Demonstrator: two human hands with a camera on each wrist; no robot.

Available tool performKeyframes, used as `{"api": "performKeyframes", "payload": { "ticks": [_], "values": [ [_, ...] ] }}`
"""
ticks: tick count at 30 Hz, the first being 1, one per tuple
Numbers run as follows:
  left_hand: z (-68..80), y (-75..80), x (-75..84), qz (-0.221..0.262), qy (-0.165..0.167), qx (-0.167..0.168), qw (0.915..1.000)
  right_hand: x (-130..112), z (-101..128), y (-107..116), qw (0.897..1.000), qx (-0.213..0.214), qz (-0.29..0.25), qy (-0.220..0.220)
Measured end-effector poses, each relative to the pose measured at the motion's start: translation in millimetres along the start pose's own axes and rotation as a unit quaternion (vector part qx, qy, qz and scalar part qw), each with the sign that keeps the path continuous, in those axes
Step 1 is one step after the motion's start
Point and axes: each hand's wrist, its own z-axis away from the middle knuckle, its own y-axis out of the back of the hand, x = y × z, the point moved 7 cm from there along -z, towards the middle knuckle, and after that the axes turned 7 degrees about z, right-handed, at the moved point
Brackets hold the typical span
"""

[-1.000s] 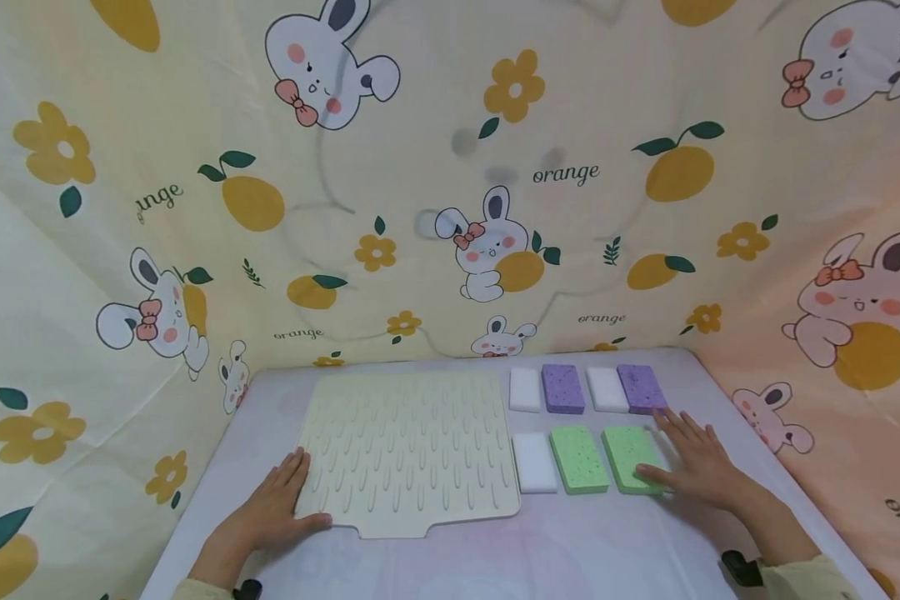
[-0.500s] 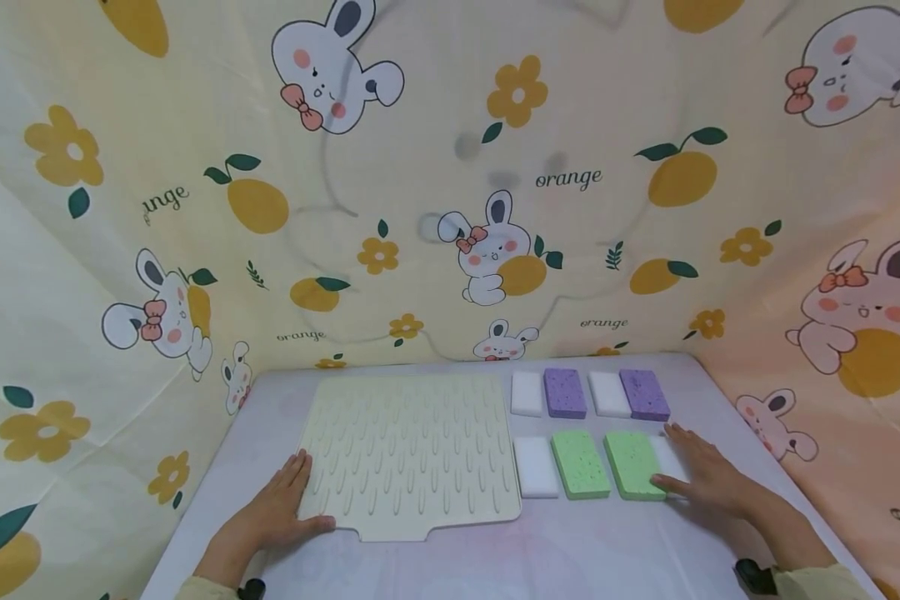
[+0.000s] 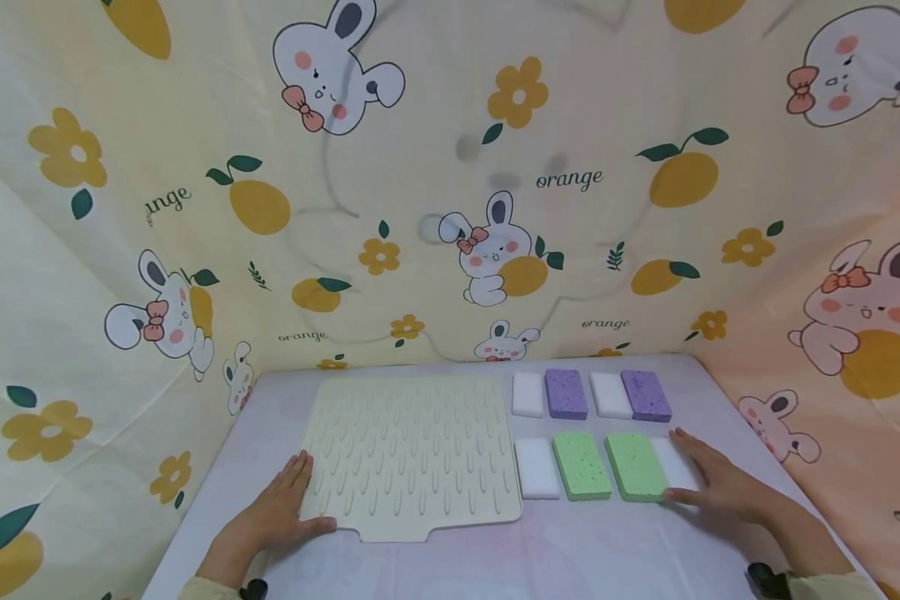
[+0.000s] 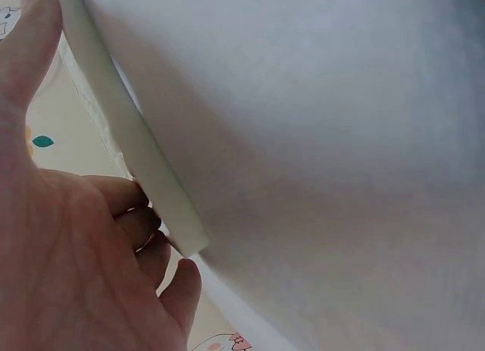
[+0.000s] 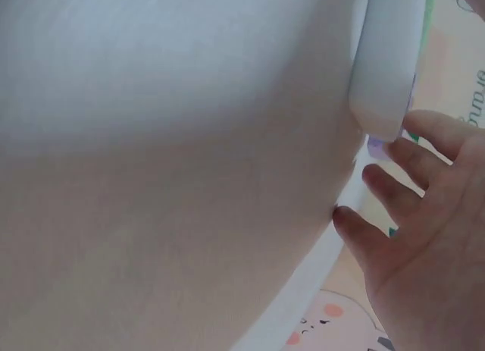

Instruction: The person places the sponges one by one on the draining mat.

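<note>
A: Where is the ridged board [image 3: 412, 454] placed, and how is it held?

B: It is laid flat on the left part of the table [image 3: 487, 562]. Its left edge is met by the left hand [image 3: 276, 506], whose fingers are laid along that side while the thumb is set at the near corner. No grip is closed; the fingers are extended and the thumb is spread away, presumably so that the board can be steadied without being lifted.

A: And the right hand [image 3: 720, 481]?

B: It is held with fingers loosely extended and parted, nothing being clasped. The front row's outer white block [image 3: 677, 463] is framed by thumb and fingers, perhaps so that the row's end can be squared. Whether the block is pressed cannot be told.

A: Why are the pieces set in rows?

B: Order seems to be intended. In the back row, white blocks [image 3: 527, 394] are alternated with purple sponges [image 3: 566, 394]; in the front, green sponges [image 3: 582, 466] are flanked by white ones. All are laid flat, broad faces up, beside the board's right edge, probably so that each colour can be seen and reached.
</note>
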Motion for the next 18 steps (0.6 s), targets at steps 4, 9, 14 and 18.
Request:
{"api": "performKeyframes", "payload": {
  "ticks": [4, 9, 14, 18],
  "values": [
    [0.1, 0.6, 0.7, 0.001, 0.000, 0.001, 1.0000, 0.6, 3.6, 2.1, 1.000, 0.002, -0.009, 0.010],
    [-0.5, 0.9, 1.2, 0.000, 0.004, 0.000, 1.0000, 1.6, 6.2, 3.8, 0.999, -0.003, -0.031, 0.014],
    [-1.5, 0.6, 1.6, -0.006, 0.003, 0.001, 1.0000, 1.2, 7.3, 4.6, 0.999, -0.006, -0.049, 0.012],
    [-0.6, 1.2, 2.9, -0.004, 0.001, 0.001, 1.0000, -0.3, 8.2, 7.0, 0.999, 0.008, -0.032, 0.023]
  ]
}}
